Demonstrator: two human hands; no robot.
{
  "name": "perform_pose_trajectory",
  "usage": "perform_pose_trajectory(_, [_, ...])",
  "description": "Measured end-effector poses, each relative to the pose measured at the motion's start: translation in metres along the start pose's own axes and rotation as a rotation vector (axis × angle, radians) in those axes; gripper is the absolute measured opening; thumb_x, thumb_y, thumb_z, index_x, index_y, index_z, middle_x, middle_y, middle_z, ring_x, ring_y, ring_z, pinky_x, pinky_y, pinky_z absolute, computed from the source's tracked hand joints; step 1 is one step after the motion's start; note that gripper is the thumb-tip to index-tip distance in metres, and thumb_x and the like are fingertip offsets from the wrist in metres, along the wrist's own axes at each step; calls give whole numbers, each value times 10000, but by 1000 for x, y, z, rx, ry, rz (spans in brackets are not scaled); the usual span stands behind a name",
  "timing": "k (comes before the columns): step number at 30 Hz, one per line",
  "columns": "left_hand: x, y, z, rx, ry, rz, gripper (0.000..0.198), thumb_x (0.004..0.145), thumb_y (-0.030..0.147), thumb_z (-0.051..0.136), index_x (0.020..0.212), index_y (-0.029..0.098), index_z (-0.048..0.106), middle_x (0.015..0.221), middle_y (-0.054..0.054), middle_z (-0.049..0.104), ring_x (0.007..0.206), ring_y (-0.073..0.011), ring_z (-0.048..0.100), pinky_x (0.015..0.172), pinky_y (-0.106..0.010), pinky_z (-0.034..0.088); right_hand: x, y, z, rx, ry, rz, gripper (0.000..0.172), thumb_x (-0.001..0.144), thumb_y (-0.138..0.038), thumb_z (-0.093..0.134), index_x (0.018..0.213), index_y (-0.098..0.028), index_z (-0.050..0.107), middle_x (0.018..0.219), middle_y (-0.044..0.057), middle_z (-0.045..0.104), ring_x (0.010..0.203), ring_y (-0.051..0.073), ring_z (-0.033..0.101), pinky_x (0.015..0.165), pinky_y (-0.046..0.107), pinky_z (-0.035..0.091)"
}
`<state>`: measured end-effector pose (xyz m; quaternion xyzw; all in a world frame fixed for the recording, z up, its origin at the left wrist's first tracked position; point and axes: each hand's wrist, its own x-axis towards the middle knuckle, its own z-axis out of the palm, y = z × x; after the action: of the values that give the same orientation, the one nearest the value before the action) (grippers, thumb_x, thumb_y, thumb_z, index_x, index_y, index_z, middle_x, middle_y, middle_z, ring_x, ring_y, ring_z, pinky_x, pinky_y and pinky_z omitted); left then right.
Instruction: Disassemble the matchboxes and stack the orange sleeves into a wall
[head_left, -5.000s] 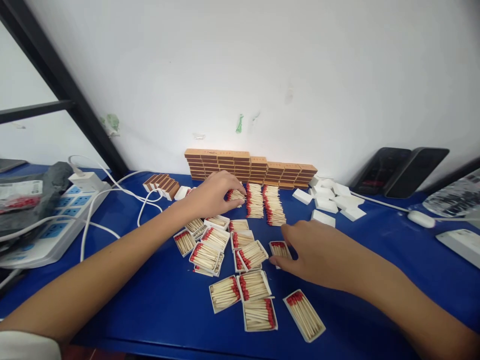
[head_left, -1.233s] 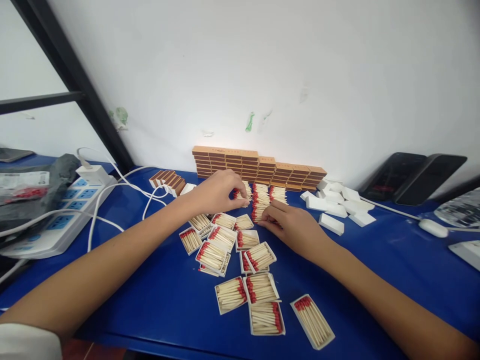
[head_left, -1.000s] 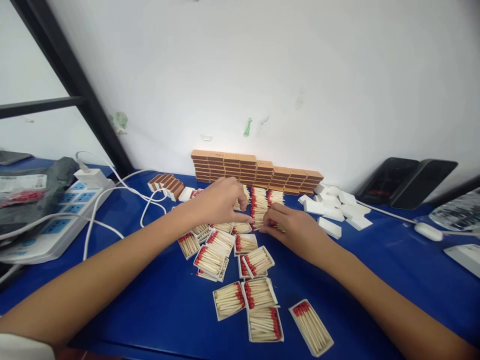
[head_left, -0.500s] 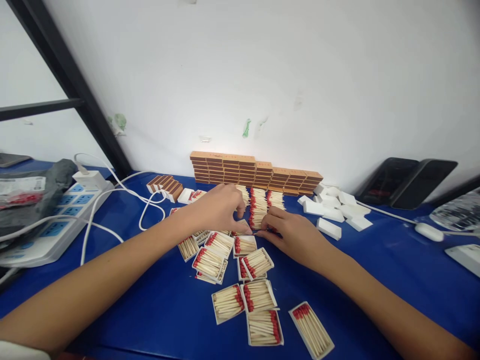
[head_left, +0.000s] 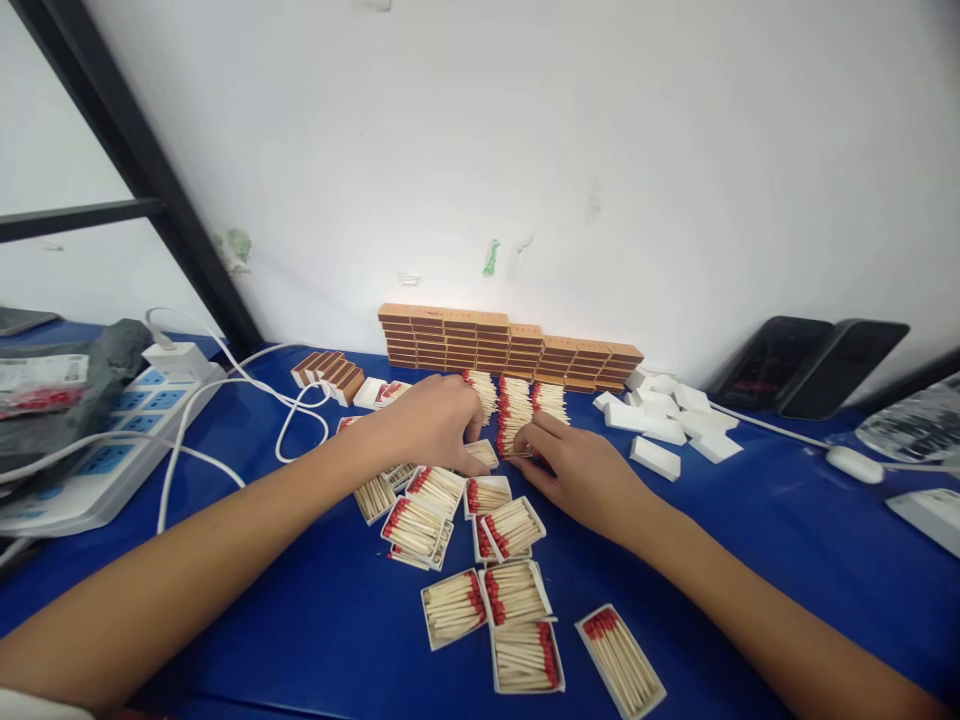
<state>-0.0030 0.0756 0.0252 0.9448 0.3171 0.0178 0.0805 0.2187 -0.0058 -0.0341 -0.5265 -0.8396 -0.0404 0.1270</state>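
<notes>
My left hand (head_left: 439,425) curls over a small matchbox tray (head_left: 484,455), thumb at its near edge and fingers bent above it; the hand partly hides the tray. Just to the right, my right hand (head_left: 577,465) is closed in a pinch at the near end of a heap of loose red-tipped matches (head_left: 514,410). A few matches seem to lie between its thumb and forefinger. Nearer me lie several filled trays, among them one tray (head_left: 456,608) and another set apart (head_left: 621,660). Two more match piles, one of them this pile (head_left: 551,400), flank the heap.
Stacked matchboxes (head_left: 450,335) line the wall, with a smaller group of boxes (head_left: 330,375) at left. White empty-looking trays (head_left: 656,458) are heaped at right, beside dark phones (head_left: 840,365). A power strip (head_left: 112,440) and white cables (head_left: 247,375) occupy the left.
My right hand has shifted slightly up and away from the tray, toward the match heap. More of the tray under my left hand shows; that hand has barely moved.
</notes>
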Motion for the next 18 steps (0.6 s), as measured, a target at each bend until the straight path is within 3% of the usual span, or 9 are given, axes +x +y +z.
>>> perform_pose_trajectory(7, [-1,-2,-3,15,-18,-49,262,710,410,798,895,224,797,922,-87,760,948,-295,700,776,-354,488,2,-5,-3,16,53,11,63,1022,-242,593,980,-205,620,1001,51,659,742,180,636,638,310,447])
perform_pose_trajectory(11, [-2,-9,-2,7,-18,-32,271,675,402,813,884,231,788,902,-78,762,924,-290,700,774,-352,493,8,-10,-11,118,73,-61,94,1001,-243,632,1089,-215,645,1097,78,684,944,223,678,777,337,535])
perform_pose_trajectory(14, [-3,-13,-2,-11,-5,8,280,651,415,827,862,237,783,884,-74,762,922,-297,699,795,-362,500,19,-14,-14,137,28,-131,227,988,-247,670,1212,-219,649,1224,112,689,1140,269,658,890,387,557])
perform_pose_trajectory(18, [-4,-16,-4,-1,0,36,286,634,420,841,847,239,780,869,-68,761,932,-297,696,827,-366,504,35,-19,-13,116,-104,-167,253,960,-243,725,1208,-213,688,1166,109,709,1111,273,668,885,393,557])
